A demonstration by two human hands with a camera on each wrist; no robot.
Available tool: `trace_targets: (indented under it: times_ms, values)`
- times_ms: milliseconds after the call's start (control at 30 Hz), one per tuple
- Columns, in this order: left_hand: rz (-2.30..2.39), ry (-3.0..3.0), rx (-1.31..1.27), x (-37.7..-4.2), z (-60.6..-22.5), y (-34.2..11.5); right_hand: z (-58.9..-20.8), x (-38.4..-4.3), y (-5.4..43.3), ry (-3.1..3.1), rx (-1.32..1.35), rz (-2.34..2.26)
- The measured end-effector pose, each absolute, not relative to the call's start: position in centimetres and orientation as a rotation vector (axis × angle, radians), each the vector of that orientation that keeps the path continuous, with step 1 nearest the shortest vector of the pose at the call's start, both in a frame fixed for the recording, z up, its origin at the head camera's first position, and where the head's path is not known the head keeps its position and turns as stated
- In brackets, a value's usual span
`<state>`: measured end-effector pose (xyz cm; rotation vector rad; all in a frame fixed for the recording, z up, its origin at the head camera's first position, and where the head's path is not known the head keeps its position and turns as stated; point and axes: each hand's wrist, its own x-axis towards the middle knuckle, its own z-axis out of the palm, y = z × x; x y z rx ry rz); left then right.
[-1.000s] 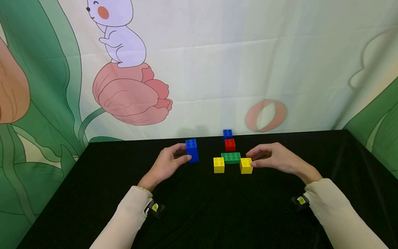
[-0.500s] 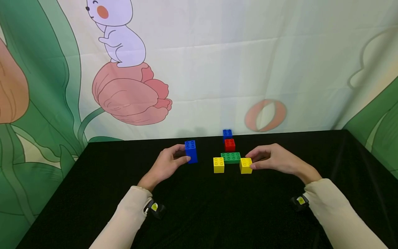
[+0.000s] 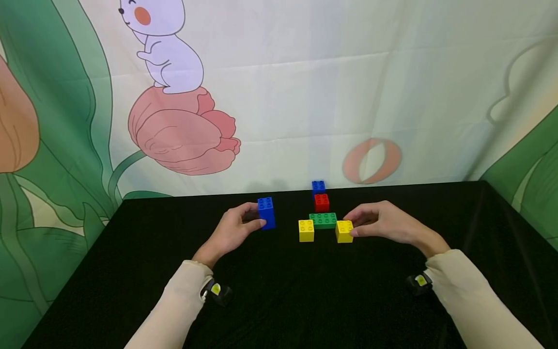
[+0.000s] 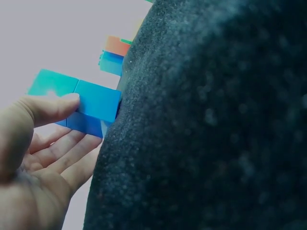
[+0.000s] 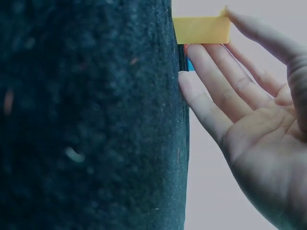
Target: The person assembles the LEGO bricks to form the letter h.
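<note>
My left hand (image 3: 233, 228) holds an upright stack of two blue building bricks (image 3: 267, 213) between thumb and fingers. In the left wrist view a seam splits the blue stack (image 4: 96, 98), and its lower end meets the dark cloth. My right hand (image 3: 385, 223) pinches a yellow brick (image 3: 344, 231) by its right side, thumb in front and fingers behind. Left of it sits a second yellow brick (image 3: 306, 231). Just behind the yellow pair lies a longer green brick (image 3: 323, 221). A red brick (image 3: 321, 202) and another blue brick (image 3: 318, 187) stand farther back.
Black cloth (image 3: 279, 300) covers the table. At its far edge hangs a printed curtain (image 3: 305, 97) with a cartoon animal and flowers. Wrist cameras (image 3: 218, 292) are strapped over both pale sleeves.
My left hand has shifted the blue stack very slightly left and toward me. My right hand stays at the yellow brick, and the other bricks keep their places.
</note>
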<state>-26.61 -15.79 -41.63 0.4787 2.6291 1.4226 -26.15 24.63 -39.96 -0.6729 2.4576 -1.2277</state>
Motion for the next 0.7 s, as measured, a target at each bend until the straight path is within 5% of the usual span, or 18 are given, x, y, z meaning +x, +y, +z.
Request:
trace_targets:
  times_ms: [700]
  values:
    - [1.418,2.638,0.459,-27.0,-42.21,-16.04,-40.37,-26.38,24.69,2.471,-0.662,-1.222]
